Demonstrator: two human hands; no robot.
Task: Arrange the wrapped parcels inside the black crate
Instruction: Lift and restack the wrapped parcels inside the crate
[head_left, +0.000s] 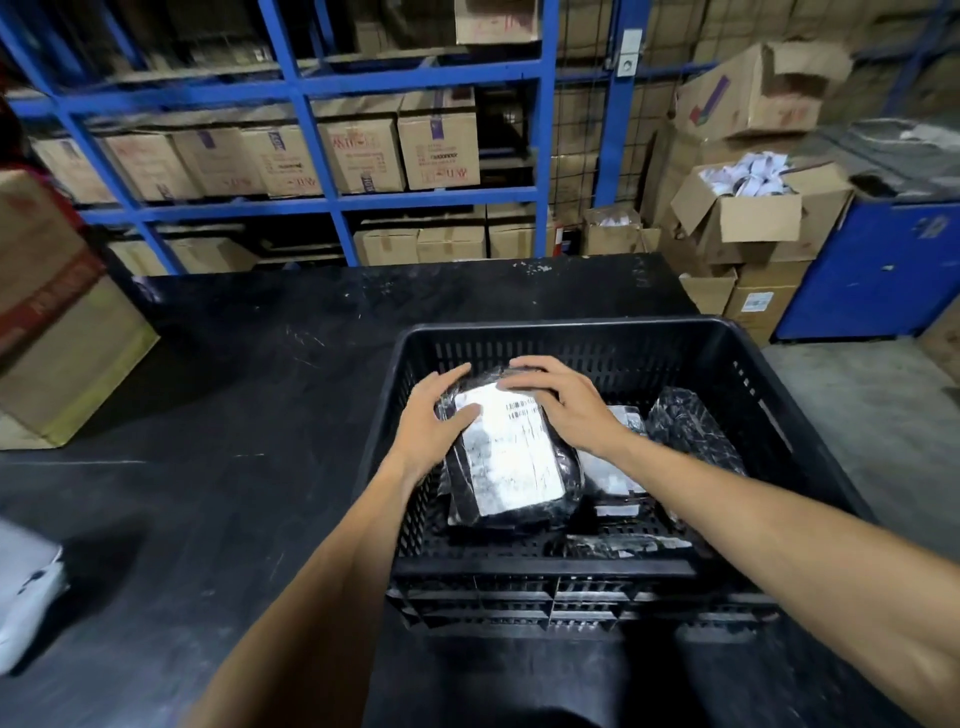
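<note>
A black slatted crate (571, 330) stands on the black table at the right. Inside it, a black-wrapped parcel with a white shipping label (511, 457) lies at the left. My left hand (434, 415) grips its left upper edge and my right hand (563, 400) lies over its top right corner. A second labelled parcel (613, 467) lies partly hidden under my right forearm. A glossy black parcel (691, 426) leans at the crate's right side. Another flat parcel (618, 545) lies along the crate's near wall.
The black table (249, 395) stretches to the left. A large cardboard box (57, 322) stands on its far left and a white object (26, 587) lies at the near left edge. Blue shelving with cartons (311, 156) is behind, open boxes (748, 208) at the right.
</note>
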